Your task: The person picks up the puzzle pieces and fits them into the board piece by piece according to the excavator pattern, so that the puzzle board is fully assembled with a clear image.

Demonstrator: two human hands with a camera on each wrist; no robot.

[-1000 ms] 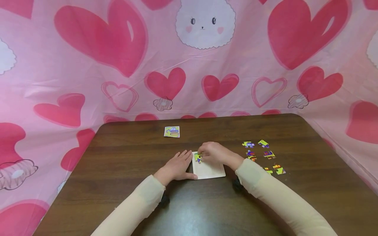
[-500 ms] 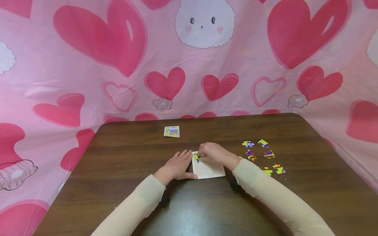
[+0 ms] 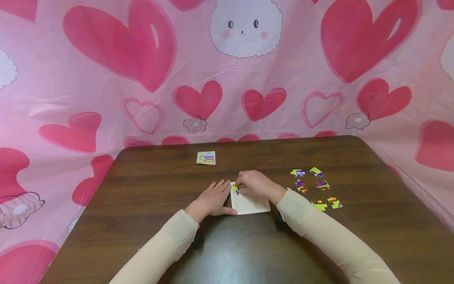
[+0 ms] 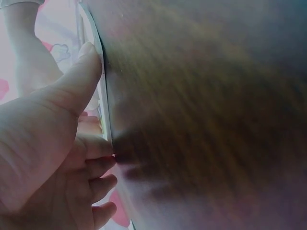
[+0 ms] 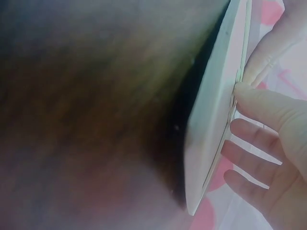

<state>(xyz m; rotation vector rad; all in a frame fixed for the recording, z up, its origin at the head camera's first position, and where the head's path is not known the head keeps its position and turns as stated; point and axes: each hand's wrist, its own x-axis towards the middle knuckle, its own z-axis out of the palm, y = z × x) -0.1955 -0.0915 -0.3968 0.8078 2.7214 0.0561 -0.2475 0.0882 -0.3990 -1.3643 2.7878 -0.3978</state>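
Observation:
A small white puzzle tray point(image 3: 252, 206) lies at the middle of the table. My left hand point(image 3: 212, 200) rests with fingers stretched along its left side, the thumb at the near left corner. At the tray's far left corner, my right hand point(image 3: 257, 184) pinches a small yellow-green and blue jigsaw piece point(image 3: 237, 191) between thumb and fingertips, which partly cover it. In the right wrist view, the thumb tip sits right at the top of the tray point(image 5: 213, 124), and the other fingers are spread loosely beside it.
Several loose jigsaw pieces point(image 3: 323, 185) lie spread on the table's right side, some partly behind the right forearm. Farther back stands a square picture card point(image 3: 206, 157) of a digger, lying flat. A pink heart-patterned cloth point(image 3: 227, 71) hangs behind the dark wooden table point(image 3: 159, 173).
My right hand has shifted slightly left with the jigsaw piece into the tray's far left corner, and less of the piece shows. The left hand has stayed in place.

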